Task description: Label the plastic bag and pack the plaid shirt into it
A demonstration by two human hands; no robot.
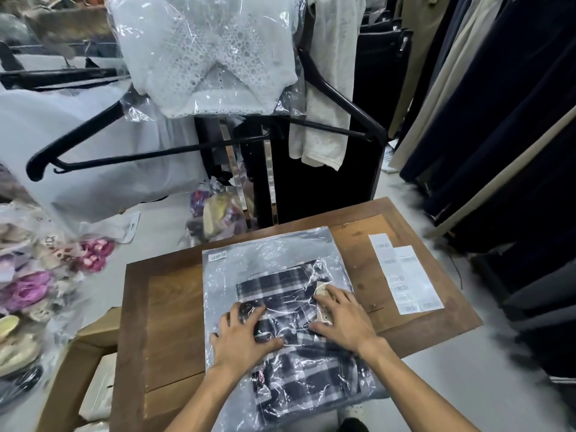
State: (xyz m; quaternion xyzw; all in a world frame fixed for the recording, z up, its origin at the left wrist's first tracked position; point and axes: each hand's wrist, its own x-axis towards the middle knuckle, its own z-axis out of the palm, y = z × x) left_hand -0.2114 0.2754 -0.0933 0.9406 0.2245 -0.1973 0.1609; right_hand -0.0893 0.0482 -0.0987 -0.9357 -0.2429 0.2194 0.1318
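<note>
A clear plastic bag (pixel 268 254) lies flat on the wooden table (pixel 168 307), with a small white label (pixel 218 256) stuck near its far left corner. The folded black-and-white plaid shirt (pixel 280 291) is inside the bag, filling its near half, with a tan tag by the collar. My left hand (pixel 244 336) presses flat on the bag over the shirt, fingers spread. My right hand (pixel 344 319) presses down beside it on the right, over the tan tag. Neither hand grips anything.
A sheet of barcode labels (pixel 405 275) lies on the table's right side. Black hangers (pixel 124 141) and a bagged white lace garment (pixel 205 54) hang behind. Dark clothes hang at right. Cardboard boxes (pixel 90 369) and bagged slippers (pixel 28 291) sit at left.
</note>
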